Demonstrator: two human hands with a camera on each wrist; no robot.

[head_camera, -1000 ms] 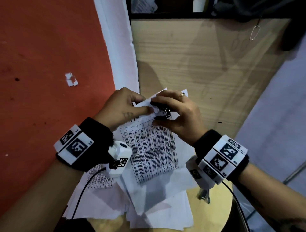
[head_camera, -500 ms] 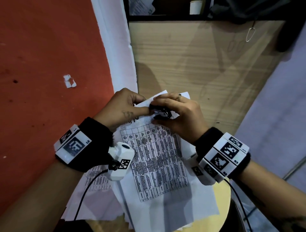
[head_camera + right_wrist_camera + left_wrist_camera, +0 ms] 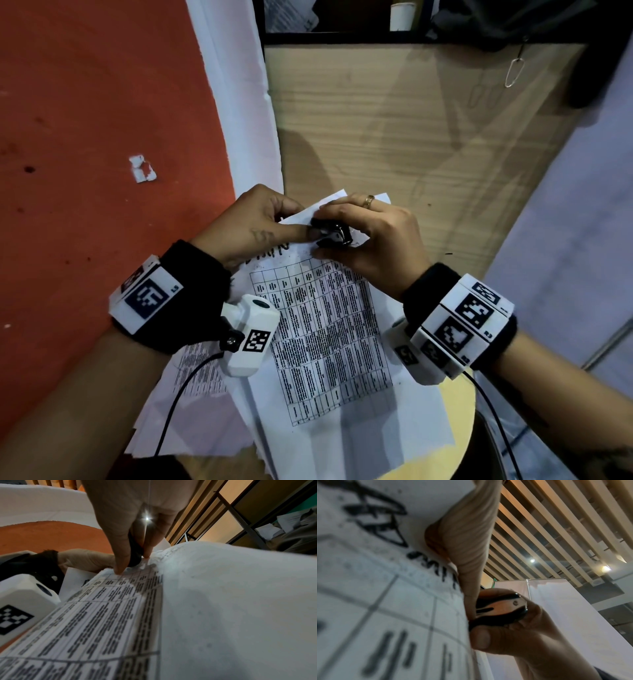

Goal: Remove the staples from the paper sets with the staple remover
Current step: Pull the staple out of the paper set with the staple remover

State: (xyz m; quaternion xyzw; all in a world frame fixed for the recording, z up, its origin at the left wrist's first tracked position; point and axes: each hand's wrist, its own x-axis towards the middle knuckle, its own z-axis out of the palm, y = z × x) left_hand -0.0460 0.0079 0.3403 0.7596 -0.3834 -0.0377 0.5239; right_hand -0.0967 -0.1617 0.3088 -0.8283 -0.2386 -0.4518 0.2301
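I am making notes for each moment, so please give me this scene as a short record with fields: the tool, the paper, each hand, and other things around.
tool: black staple remover, at the top corner of the paper set
paper: paper set with a printed table, lying on top of loose sheets
right hand: right hand grips the staple remover between thumb and fingers
left hand: left hand pinches the paper's top edge beside the tool
staple: not visible, hidden by the tool and fingers
surface: round wooden table
nearby: red floor; wooden panel
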